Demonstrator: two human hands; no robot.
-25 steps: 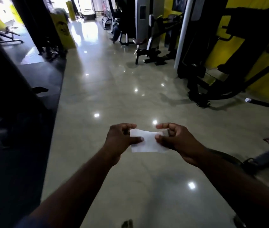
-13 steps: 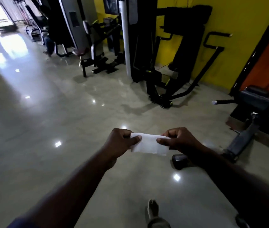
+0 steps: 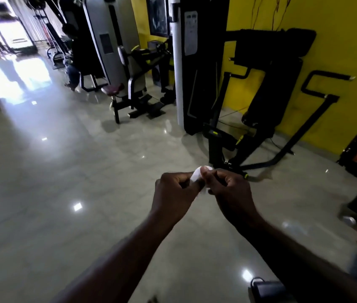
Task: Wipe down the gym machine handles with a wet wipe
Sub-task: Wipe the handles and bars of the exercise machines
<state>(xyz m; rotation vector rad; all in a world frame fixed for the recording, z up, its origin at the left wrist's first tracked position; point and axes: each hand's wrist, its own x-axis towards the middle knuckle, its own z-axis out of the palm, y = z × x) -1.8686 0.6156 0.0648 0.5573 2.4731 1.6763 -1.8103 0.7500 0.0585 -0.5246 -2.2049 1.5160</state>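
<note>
Nearest: left grip [image 3: 173,193] and right grip [image 3: 232,191], fingers curled, thumbs meeting, both pinching 1 crumpled white wet wipe [image 3: 196,174] between them, held in the air above glossy grey floor [image 3: 85,171]. Beyond: black gym machine [image 3: 265,101], bent handle [image 3: 326,76] well apart from wipe. Farthest: yellow wall [image 3: 337,29].

The wipe [image 3: 195,174], stretched flat between the hands half a second ago, is now bunched into a small wad. The left hand [image 3: 173,193] and right hand [image 3: 231,191] have come together and touch, pinching it between them. They now sit just before the base of the machine [image 3: 260,110], which has drawn nearer.
</note>
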